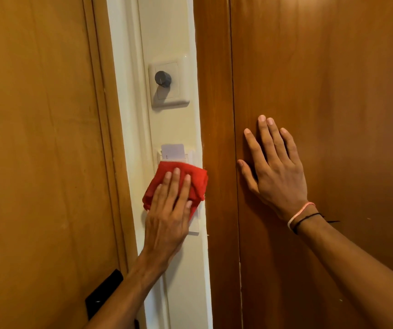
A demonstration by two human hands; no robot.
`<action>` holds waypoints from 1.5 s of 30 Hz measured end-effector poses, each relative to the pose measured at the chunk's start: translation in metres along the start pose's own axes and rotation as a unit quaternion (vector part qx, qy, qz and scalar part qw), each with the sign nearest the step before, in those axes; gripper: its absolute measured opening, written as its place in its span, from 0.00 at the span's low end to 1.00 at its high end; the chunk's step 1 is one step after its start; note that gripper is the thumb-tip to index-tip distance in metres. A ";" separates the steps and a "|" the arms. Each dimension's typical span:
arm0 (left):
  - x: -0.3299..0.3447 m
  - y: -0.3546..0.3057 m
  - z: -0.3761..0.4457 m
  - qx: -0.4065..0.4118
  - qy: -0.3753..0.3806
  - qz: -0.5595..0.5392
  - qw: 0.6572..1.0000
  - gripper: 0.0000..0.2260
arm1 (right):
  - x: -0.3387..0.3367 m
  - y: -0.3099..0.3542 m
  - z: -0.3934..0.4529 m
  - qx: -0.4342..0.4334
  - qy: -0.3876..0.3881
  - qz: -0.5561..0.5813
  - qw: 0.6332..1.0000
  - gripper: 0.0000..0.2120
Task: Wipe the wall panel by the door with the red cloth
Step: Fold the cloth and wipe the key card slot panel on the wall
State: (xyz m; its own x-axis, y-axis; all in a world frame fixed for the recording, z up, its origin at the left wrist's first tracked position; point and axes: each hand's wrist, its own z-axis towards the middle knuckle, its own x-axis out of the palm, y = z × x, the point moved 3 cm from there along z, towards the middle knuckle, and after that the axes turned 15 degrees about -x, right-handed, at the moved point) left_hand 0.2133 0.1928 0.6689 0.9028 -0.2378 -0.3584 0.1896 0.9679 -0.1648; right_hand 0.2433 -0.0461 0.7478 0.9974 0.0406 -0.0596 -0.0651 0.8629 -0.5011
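A narrow cream wall panel (167, 32) runs top to bottom between two wooden surfaces. My left hand (167, 217) presses a folded red cloth (198, 181) flat against the panel, over a white key-card holder. A pale card (173, 150) sticks up from the holder's slot just above the cloth. My right hand (274, 167) lies flat on the wooden door (333, 79) to the right, fingers spread, holding nothing.
A white dimmer switch (169, 96) with a dark round knob (163, 78) sits on the panel above the card. A wooden door (36, 138) fills the left side, with a black fitting (103, 295) near its lower edge.
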 end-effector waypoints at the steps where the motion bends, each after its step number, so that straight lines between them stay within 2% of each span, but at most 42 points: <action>1: 0.003 0.003 0.002 -0.028 -0.007 -0.014 0.999 0.23 | 0.000 0.000 0.000 -0.001 -0.001 -0.003 1.000 0.32; 3: 0.001 -0.006 0.011 -0.152 -0.030 -0.061 0.986 0.23 | -0.001 0.000 0.001 0.000 -0.002 -0.003 1.000 0.32; 4: 0.000 -0.014 0.012 -0.185 -0.038 -0.071 0.979 0.24 | -0.002 0.001 0.001 0.001 -0.004 0.000 1.000 0.32; 7: 0.006 -0.014 0.008 -0.093 -0.027 -0.028 0.995 0.24 | -0.002 0.001 0.001 0.002 -0.005 -0.001 1.000 0.31; 11: 0.000 0.002 0.014 -0.156 -0.034 -0.055 0.986 0.24 | -0.003 0.001 0.001 0.001 -0.008 -0.003 1.000 0.31; 14: 0.003 -0.003 0.004 -0.006 -0.016 0.024 1.000 0.24 | -0.002 0.001 0.001 0.003 -0.011 0.003 1.000 0.31; 15: 0.003 -0.001 0.004 -0.005 -0.012 0.020 1.000 0.25 | -0.003 0.001 0.001 0.004 -0.009 0.000 1.000 0.31; 18: -0.002 -0.009 0.011 -0.122 -0.034 -0.034 0.991 0.24 | -0.004 0.001 0.002 0.003 -0.011 0.000 1.000 0.31; 21: 0.004 -0.016 0.006 -0.055 -0.019 -0.024 0.998 0.23 | -0.003 0.001 0.001 0.005 -0.011 0.005 1.000 0.31; 25: 0.000 -0.006 0.017 -0.162 -0.033 -0.058 0.985 0.25 | -0.002 0.001 0.001 0.002 -0.007 0.002 1.000 0.31; 28: 0.004 -0.005 0.011 -0.061 -0.014 -0.019 0.998 0.25 | -0.002 0.001 0.001 0.004 -0.011 0.005 1.000 0.31; 31: 0.000 0.001 0.017 -0.129 -0.034 -0.048 0.990 0.25 | -0.002 0.000 0.001 0.003 -0.010 0.000 1.000 0.31; 32: -0.001 -0.003 0.016 -0.124 -0.038 -0.048 0.990 0.24 | -0.002 0.001 0.002 0.002 -0.013 0.001 1.000 0.31; 34: 0.003 -0.009 0.010 -0.060 -0.029 -0.030 0.997 0.24 | -0.002 0.001 0.002 0.003 -0.011 0.002 1.000 0.31; 35: 0.003 -0.009 0.010 -0.060 -0.024 -0.032 0.997 0.24 | -0.002 0.001 0.001 0.004 -0.008 0.000 1.000 0.31; 38: -0.001 -0.010 0.017 -0.136 -0.032 -0.051 0.989 0.25 | -0.003 0.001 0.002 0.003 -0.008 0.000 1.000 0.31; 41: 0.002 -0.009 0.013 -0.055 -0.021 -0.031 0.998 0.25 | -0.004 0.001 0.002 0.003 -0.009 0.002 1.000 0.31; 44: -0.005 0.001 0.024 -0.147 -0.028 -0.067 0.986 0.26 | -0.004 0.001 0.002 0.003 -0.009 0.000 1.000 0.31; 45: -0.004 -0.002 0.022 -0.140 -0.021 -0.059 0.988 0.26 | -0.004 0.001 0.002 0.002 -0.009 0.003 1.000 0.31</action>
State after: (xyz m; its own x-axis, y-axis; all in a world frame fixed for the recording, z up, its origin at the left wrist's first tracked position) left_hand 0.2174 0.1941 0.6906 0.8968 -0.3387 -0.2847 0.1854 0.8719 -0.4533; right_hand 0.2394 -0.0441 0.7489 0.9975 0.0546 -0.0459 -0.0702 0.8650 -0.4968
